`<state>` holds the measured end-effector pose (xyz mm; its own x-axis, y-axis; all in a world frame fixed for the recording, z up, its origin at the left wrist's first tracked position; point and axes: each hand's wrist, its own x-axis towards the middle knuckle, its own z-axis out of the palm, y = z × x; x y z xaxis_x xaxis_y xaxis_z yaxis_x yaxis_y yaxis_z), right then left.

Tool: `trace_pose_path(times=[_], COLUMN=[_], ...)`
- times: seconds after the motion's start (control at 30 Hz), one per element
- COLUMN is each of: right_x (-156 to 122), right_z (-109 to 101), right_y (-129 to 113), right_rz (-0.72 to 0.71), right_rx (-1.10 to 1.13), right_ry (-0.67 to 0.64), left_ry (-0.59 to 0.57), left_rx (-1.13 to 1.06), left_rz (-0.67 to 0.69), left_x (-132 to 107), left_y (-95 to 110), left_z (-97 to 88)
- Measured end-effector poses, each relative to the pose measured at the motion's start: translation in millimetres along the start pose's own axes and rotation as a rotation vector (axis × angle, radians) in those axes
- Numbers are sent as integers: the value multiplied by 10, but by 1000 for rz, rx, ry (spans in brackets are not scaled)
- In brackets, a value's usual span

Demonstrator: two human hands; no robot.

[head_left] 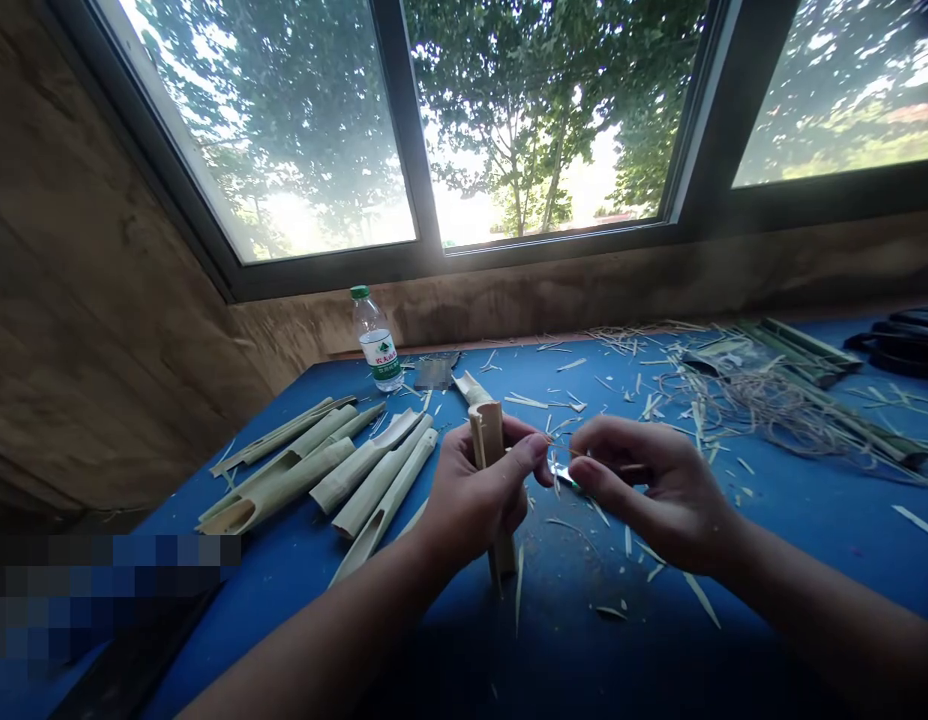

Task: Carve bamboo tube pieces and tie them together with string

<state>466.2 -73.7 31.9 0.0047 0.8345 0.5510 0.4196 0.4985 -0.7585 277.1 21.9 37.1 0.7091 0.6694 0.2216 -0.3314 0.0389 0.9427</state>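
Observation:
My left hand (464, 505) is wrapped round a split bamboo piece (488, 432), held upright above the blue table (569, 630). Its thumb and forefinger also meet at the tip, close to a thin orange-brown strand. Facing it, my right hand (663, 490) has thumb and forefinger nearly together at the other end of this strand, which is too fine to name surely. Beneath the fingertips lies a small shiny object (563, 474), partly hidden. Behind the held piece, another pale bamboo piece (473, 388) rests on the table.
Several cut bamboo pieces (385, 460) lie to the left. A water bottle (378, 345) with a green cap stands near the wall. Tangled string (779, 400) and green bamboo lengths (805, 350) are at right. Shavings litter the table. Windows (546, 120) are ahead.

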Motion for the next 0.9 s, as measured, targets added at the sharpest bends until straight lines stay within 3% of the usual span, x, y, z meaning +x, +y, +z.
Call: trace_pose_path(times=[0.27,0.47,0.67,0.9], right_x=[-14,-110,-135,-114], right_z=[70,131,266,351], right_y=[-63,-155,-327,-318], right_rz=[19,-188,-236,-268], right_rx=[76,-111,-46,94], right_ry=[134,353,324,230], left_ry=[-31,-128,-115,-35], left_rx=[64,-91,-79,52], left_rz=[-7,2,-51,-60], left_x=[-56,-141,-206,-202], left_y=[10,-33,-77,22], left_z=[36,76,183,322])
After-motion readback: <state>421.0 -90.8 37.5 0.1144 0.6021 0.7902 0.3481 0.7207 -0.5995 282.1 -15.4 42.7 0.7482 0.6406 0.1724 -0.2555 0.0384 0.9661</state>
